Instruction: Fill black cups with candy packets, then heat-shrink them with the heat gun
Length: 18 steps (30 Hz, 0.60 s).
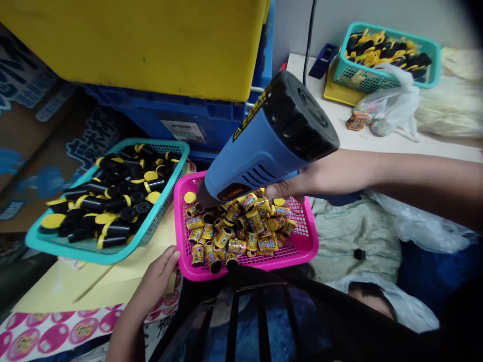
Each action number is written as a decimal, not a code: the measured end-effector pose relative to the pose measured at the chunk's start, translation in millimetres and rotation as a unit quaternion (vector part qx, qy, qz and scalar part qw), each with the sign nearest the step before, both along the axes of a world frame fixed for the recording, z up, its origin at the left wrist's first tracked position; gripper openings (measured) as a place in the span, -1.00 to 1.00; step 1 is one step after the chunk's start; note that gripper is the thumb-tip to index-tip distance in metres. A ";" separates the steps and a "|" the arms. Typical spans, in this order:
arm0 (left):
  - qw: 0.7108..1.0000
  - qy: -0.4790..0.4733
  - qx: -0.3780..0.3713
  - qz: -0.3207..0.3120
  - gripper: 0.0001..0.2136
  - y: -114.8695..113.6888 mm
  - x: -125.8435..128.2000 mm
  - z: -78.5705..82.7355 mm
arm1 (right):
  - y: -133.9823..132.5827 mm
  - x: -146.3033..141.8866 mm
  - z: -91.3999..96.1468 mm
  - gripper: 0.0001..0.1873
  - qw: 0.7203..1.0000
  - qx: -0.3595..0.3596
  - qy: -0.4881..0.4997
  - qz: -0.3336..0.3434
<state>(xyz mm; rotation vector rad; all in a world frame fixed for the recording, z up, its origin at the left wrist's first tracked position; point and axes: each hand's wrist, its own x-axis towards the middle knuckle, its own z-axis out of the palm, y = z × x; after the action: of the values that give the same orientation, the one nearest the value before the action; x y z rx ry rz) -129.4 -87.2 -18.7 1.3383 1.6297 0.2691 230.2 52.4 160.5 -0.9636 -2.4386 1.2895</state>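
Observation:
My right hand (302, 183) grips a blue and black heat gun (269, 138), its nozzle pointing down into a pink basket (302, 246). Several small labelled yellow and black rolls (234, 229) lie heaped in that basket. My left hand (158, 279) rests at the pink basket's near left corner, its fingers curled against the rim, on top of yellow sheets (113, 281). To the left stands a teal basket (56, 244) full of unlabelled black and yellow rolls (113, 201).
A yellow crate (151, 45) sits on a blue crate (158, 118) behind the baskets. A second teal basket (388, 53) with black and yellow parts, a clear plastic bag (388, 105) and a cable stand on a white table at the right. Pink sticker sheets (49, 334) lie at bottom left.

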 end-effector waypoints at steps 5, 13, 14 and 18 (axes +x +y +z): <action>1.000 -0.001 0.005 -0.007 -0.57 0.1 2.4 4.2 | -4.7 -2.7 -0.2 -0.56 1.000 -0.003 0.015 0.010; 1.000 -0.002 0.027 -0.014 -0.59 -0.5 5.1 4.7 | -6.0 -8.7 -0.3 -0.55 1.000 -0.007 0.011 0.009; 1.000 0.000 0.029 -0.012 -0.58 -0.7 5.5 4.4 | -7.0 -9.8 0.0 -0.55 1.000 -0.007 0.012 0.011; 0.999 0.013 0.033 0.004 -0.54 -1.5 5.6 2.9 | -13.0 -15.3 1.1 -0.55 0.999 -0.016 0.024 0.021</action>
<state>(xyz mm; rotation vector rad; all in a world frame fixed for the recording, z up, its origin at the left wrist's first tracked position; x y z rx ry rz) -123.8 -88.7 -15.9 1.3905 1.6595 0.3132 214.9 39.4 161.6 -0.8841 -2.4208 1.3527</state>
